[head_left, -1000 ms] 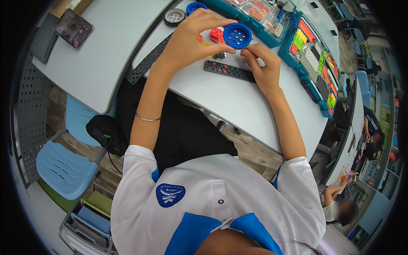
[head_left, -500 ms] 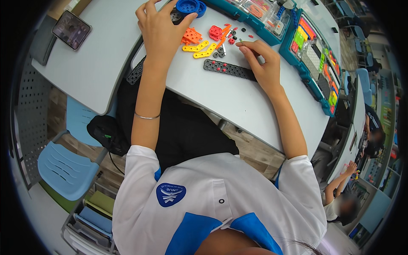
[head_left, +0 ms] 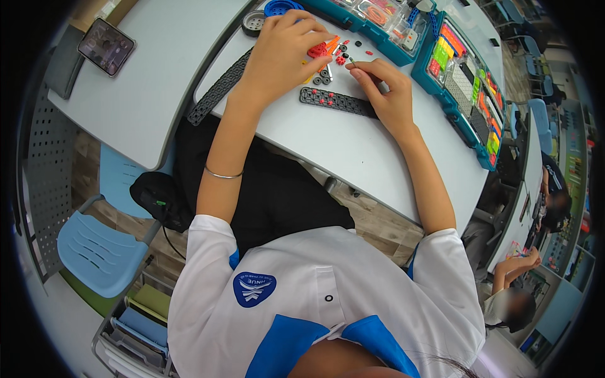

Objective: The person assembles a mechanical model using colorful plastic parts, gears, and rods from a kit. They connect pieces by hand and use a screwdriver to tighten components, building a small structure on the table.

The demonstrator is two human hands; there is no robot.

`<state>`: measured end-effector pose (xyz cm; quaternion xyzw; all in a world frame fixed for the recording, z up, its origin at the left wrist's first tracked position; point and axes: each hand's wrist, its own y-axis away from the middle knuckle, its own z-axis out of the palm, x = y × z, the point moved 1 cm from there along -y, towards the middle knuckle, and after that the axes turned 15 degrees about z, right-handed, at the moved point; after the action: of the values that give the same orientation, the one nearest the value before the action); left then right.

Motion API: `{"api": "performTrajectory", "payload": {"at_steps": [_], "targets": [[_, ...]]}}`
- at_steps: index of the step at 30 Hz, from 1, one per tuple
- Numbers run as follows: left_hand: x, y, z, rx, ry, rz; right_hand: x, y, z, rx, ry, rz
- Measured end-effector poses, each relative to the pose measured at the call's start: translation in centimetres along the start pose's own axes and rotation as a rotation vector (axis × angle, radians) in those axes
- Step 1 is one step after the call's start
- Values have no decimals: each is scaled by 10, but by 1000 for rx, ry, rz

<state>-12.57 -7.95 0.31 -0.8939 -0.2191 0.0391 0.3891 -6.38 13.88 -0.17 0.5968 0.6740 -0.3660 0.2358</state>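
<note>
My left hand (head_left: 283, 60) hovers over a cluster of small plastic building parts, fingers apart and holding nothing I can see. By its fingertips lie orange strips (head_left: 333, 45) and a red block (head_left: 317, 50); yellow pieces are mostly hidden beneath the hand. My right hand (head_left: 389, 87) pinches a thin, short greyish rod (head_left: 352, 62) between thumb and fingers. Below that hand rests a dark grey perforated beam (head_left: 337, 101) with several red pins in it. Small black wheels (head_left: 322, 78) and a red gear (head_left: 341, 61) sit between my hands.
Another dark perforated strip (head_left: 220, 87) lies along the table's left edge. Blue wheels (head_left: 281, 7) and a grey wheel (head_left: 254, 23) stand behind my left hand. Teal cases of parts (head_left: 457, 108) border the right and far side. A phone (head_left: 106, 46) rests on the adjoining table.
My left hand has let go of the blue and grey wheels and moved right and nearer, over the small parts. My right hand has barely moved, still pinching the rod.
</note>
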Motion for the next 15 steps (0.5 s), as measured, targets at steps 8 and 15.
{"api": "performTrajectory", "payload": {"at_steps": [8, 15], "targets": [[-10, 14, 9, -73, 52, -77, 4, 1, 0, 123, 130, 40], [-15, 14, 8, -19, 168, -135, 1, 0, -2, 91, 152, 113]]}}
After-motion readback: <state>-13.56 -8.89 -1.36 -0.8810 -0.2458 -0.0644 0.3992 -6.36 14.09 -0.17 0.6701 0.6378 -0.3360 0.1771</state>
